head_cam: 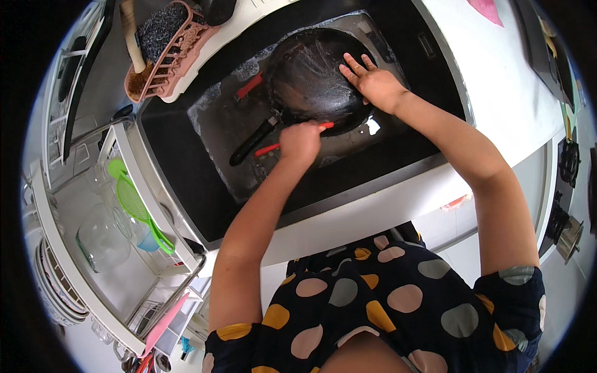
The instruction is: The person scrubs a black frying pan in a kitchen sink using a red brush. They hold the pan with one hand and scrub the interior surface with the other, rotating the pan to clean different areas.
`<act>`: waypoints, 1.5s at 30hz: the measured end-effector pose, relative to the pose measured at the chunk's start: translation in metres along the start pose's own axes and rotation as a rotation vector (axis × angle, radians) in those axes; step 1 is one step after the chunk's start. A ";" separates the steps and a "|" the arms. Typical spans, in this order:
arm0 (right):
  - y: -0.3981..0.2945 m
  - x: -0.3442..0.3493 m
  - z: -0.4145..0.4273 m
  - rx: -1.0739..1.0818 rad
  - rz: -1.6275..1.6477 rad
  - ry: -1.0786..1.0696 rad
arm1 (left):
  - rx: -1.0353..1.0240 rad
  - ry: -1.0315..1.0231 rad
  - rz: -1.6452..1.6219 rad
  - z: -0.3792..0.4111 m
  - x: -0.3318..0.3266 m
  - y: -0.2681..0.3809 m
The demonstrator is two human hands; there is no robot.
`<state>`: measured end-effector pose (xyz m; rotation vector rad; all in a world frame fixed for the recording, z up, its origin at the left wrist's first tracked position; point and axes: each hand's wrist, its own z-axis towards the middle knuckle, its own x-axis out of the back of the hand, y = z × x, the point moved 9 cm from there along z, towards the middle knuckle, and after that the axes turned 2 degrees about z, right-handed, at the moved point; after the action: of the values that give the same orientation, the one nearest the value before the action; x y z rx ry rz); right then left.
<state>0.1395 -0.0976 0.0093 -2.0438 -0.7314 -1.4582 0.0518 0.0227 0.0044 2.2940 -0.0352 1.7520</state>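
A black frying pan (317, 77) lies in shallow soapy water in the black sink (179, 154). Wet, greyish smears mark its surface, and its black handle (254, 141) points to the lower left. My left hand (301, 142) is closed at the pan's near rim. A red stick-like handle (267, 150) shows on both sides of that fist; what it belongs to is hidden. On the pan's right side rests my right hand (371, 84), its fingers spread on the surface. Another red piece (249, 86) lies in the water left of the pan, its kind unclear.
A pink plastic basket (177, 60) behind the sink holds a metal scourer (161, 30) and a wooden-handled brush (134, 39). To the left, a white dish rack (79, 275) carries a glass jar (105, 238), a green strainer (133, 198) and stacked plates (51, 289). A white counter (501, 84) borders the right.
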 end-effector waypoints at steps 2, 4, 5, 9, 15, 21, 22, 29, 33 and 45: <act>-0.001 -0.001 0.002 -0.003 -0.025 0.007 | -0.019 0.080 -0.051 0.009 0.004 0.026; -0.002 0.001 0.001 0.024 -0.012 0.012 | 0.031 0.015 -0.051 0.030 -0.002 0.044; -0.004 0.002 0.001 0.039 -0.006 0.014 | 0.055 -0.010 -0.056 0.036 -0.002 0.048; 0.001 -0.001 -0.002 0.050 -0.030 0.042 | 0.052 -0.004 -0.037 0.017 0.006 0.024; 0.000 0.000 0.000 0.027 -0.018 0.026 | 0.113 0.066 -0.088 0.036 0.009 0.035; 0.005 0.000 -0.006 0.043 0.043 0.056 | 0.142 -0.131 -0.057 0.013 0.000 0.009; 0.006 0.000 -0.006 0.036 0.033 0.050 | 0.151 -0.129 -0.088 0.007 -0.003 0.000; -0.001 0.003 0.001 0.032 0.032 0.030 | 0.174 -0.066 -0.090 0.035 -0.006 0.039; 0.002 0.000 -0.001 0.005 0.027 0.004 | 0.057 -0.085 -0.086 -0.012 -0.014 -0.010; -0.002 0.000 -0.001 0.048 -0.012 0.071 | -0.150 0.111 -0.034 -0.008 -0.014 0.016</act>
<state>0.1376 -0.0971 0.0100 -1.9450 -0.7433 -1.4973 0.0373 0.0076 -0.0040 2.0785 -0.1028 1.7926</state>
